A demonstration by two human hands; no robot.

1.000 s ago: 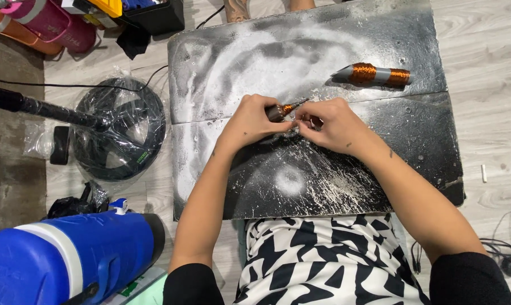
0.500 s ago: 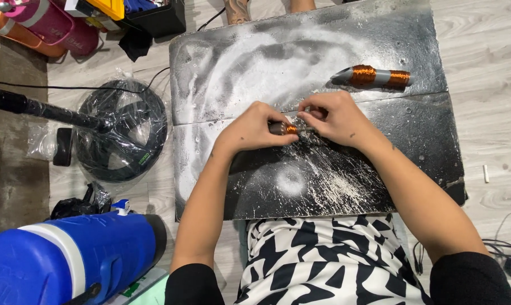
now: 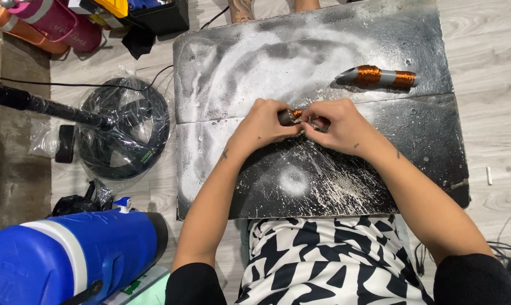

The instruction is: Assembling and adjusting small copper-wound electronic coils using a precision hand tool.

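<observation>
Head view, left to right: left hand [image 3: 261,125] and right hand [image 3: 339,127] meet over a black board [image 3: 323,186], fingers of both pinched shut around a small copper-wound coil [image 3: 292,116]. The coil shows between the two hands, mostly hidden. A second, larger copper coil [image 3: 380,77] lies apart, upper right.

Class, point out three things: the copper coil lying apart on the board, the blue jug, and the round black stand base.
copper coil [image 3: 378,77], head view, middle band.
blue jug [image 3: 69,257], head view, side wall.
round black stand base [image 3: 132,144], head view, wrapped top.
</observation>
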